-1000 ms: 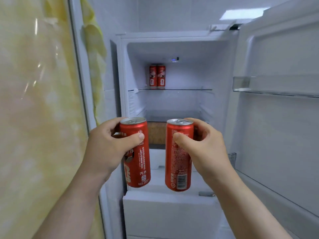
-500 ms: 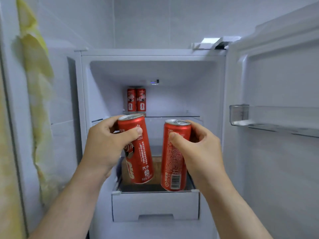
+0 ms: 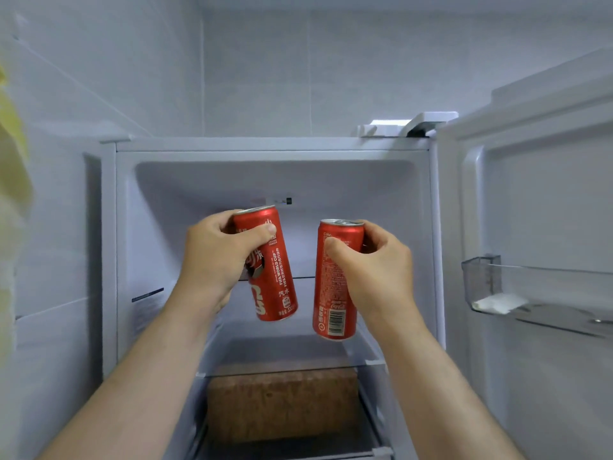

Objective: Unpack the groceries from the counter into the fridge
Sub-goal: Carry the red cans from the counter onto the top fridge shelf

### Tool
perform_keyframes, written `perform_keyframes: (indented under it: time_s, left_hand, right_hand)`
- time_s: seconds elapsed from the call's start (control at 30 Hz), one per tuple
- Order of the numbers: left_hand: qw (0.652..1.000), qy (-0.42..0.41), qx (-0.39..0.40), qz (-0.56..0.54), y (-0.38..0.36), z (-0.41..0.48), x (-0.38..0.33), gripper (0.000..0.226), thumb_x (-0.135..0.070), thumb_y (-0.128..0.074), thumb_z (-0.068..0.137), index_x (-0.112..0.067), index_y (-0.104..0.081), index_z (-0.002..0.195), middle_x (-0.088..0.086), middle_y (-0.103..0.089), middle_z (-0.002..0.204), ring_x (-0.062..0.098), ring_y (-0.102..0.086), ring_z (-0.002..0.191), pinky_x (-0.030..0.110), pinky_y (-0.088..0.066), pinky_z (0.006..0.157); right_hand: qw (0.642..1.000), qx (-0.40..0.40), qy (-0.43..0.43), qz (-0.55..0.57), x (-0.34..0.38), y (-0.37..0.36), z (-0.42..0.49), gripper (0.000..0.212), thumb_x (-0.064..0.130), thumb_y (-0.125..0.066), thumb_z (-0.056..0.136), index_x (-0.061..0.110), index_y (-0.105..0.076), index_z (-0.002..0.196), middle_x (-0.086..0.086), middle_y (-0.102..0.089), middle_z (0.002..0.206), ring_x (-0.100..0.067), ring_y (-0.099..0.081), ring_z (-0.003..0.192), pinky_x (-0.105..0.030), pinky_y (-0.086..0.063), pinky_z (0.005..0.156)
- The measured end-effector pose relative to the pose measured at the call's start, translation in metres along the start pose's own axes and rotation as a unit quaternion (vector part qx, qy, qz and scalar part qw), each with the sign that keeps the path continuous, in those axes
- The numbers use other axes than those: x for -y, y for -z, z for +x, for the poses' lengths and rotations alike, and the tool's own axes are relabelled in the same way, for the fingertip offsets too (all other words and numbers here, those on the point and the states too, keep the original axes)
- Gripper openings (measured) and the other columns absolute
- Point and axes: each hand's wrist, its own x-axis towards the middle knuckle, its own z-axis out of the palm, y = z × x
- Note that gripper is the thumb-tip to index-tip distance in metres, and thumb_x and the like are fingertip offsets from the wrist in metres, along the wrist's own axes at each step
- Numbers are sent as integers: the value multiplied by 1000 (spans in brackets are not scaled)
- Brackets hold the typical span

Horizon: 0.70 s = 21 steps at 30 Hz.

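I stand in front of an open white fridge [image 3: 109,260]. My left hand [image 3: 215,257] grips a slim red soda can [image 3: 277,280] near its top, and the can leans with its top to the left. My right hand [image 3: 374,270] grips a second slim red can [image 3: 333,307], which hangs nearly upright. Both cans are held up inside the fridge opening, at the height of the glass upper shelf [image 3: 303,278]. The two cans seen earlier at the back of that shelf are hidden behind my hands.
The fridge door [image 3: 547,210] stands open on the right, with a clear door bin [image 3: 530,293] holding a small white item. Lower down, a brown block [image 3: 282,403] lies under a glass shelf. A yellow cloth [image 3: 13,194] hangs at the left edge.
Both hands have lifted the cans from the lower drawer level up to the upper shelf level. The view has tilted up and closer, and the cans at the back are now covered.
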Motion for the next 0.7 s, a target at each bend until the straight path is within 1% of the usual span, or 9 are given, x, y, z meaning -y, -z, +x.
perform_keyframes:
  time_s: [0.03, 0.07, 0.13, 0.23, 0.4, 0.5, 0.57, 0.63, 0.7]
  left_hand:
    - [1000, 1, -5, -15, 0, 8, 3, 19, -18, -80, 76, -28, -70, 87, -8, -72, 82, 8, -70, 70, 20, -51, 51]
    - [1000, 1, -12, -27, 0, 17, 6, 19, -15, -81, 74, -27, -71, 84, -8, -73, 79, 8, -70, 68, 22, -52, 52]
    - [999, -1, -20, -40, 2, 34, 11, 20, -12, -82, 71, -27, -72, 78, -9, -73, 73, 10, -70, 68, 29, -54, 59]
    - [998, 0, -24, -58, 7, 60, 22, 20, -12, -84, 68, -26, -73, 77, -6, -74, 74, 16, -71, 71, 35, -55, 65]
    - [997, -19, -25, -66, 9, 94, 35, 19, -15, -85, 67, -22, -72, 80, -2, -74, 76, 19, -72, 71, 34, -56, 64]
    - [996, 9, -16, -83, 4, 105, 46, 19, -17, -86, 67, -20, -72, 80, 0, -75, 76, 21, -73, 71, 38, -58, 67]
    - [996, 25, -6, -87, 0, 111, 52, 18, -15, -85, 68, -19, -71, 78, 0, -75, 74, 23, -73, 72, 38, -58, 68]
    - [996, 29, 1, -86, -5, 114, 57, 17, -12, -85, 68, -18, -71, 76, 0, -74, 70, 21, -73, 67, 35, -58, 64]
    - [995, 41, -2, -86, -8, 116, 61, 17, -9, -84, 68, -17, -71, 75, 1, -74, 68, 22, -72, 64, 35, -57, 62]
  right_hand:
    - [1000, -5, 4, 0, -1, -3, 6, 17, 29, -75, 82, 30, -68, 98, 12, -70, 85, -9, -68, 82, -33, -59, 74]
    - [1000, -13, 7, 2, -3, -7, 13, 15, 28, -75, 82, 30, -68, 95, 12, -70, 84, -10, -68, 80, -32, -59, 71]
    - [999, -39, 15, 12, -6, -14, 27, 11, 25, -75, 81, 28, -69, 90, 9, -71, 79, -14, -70, 78, -36, -62, 70]
    - [998, -59, 20, 9, -13, -27, 48, 7, 23, -74, 80, 26, -69, 84, 6, -71, 79, -20, -70, 79, -42, -62, 74]
    - [997, -76, 29, 11, -26, -49, 82, 6, 22, -76, 80, 22, -70, 82, 0, -72, 78, -24, -72, 79, -44, -62, 73]
    - [996, -83, 13, 37, -35, -59, 99, 7, 19, -76, 80, 23, -70, 80, -1, -73, 78, -21, -73, 75, -40, -63, 68]
    - [996, -83, 0, 41, -41, -64, 110, 8, 19, -76, 78, 24, -70, 76, -3, -73, 78, -25, -73, 77, -43, -62, 68]
    - [996, -85, -6, 40, -49, -68, 119, 5, 18, -75, 76, 22, -71, 75, -5, -73, 77, -31, -72, 79, -47, -61, 70]
    - [996, -84, -11, 26, -57, -70, 125, 2, 17, -73, 75, 19, -72, 76, -7, -73, 77, -32, -71, 80, -47, -60, 69]
